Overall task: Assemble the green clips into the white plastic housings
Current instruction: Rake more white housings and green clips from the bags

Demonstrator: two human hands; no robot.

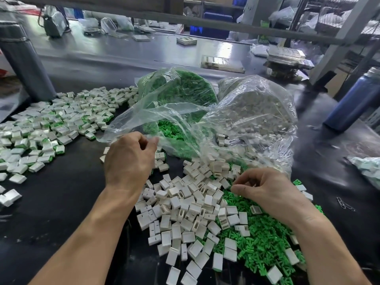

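The left hand (pixel 128 159) has its fingers curled near the edge of a clear plastic bag (pixel 144 120); I cannot tell if it holds anything. The right hand (pixel 265 190) hangs over the green clips (pixel 259 243) with bent fingers, and what they pinch, if anything, is hidden. Loose white plastic housings (pixel 181 212) lie between the hands on the table (pixel 61 202). To the left sits a big heap of finished pieces (pixel 51 128), white with green showing. So a lot is done, I think. Two bags behind, one with clips (pixel 185 89) and one with housings (pixel 257 108), look full, so much is left. The far table is blurry.
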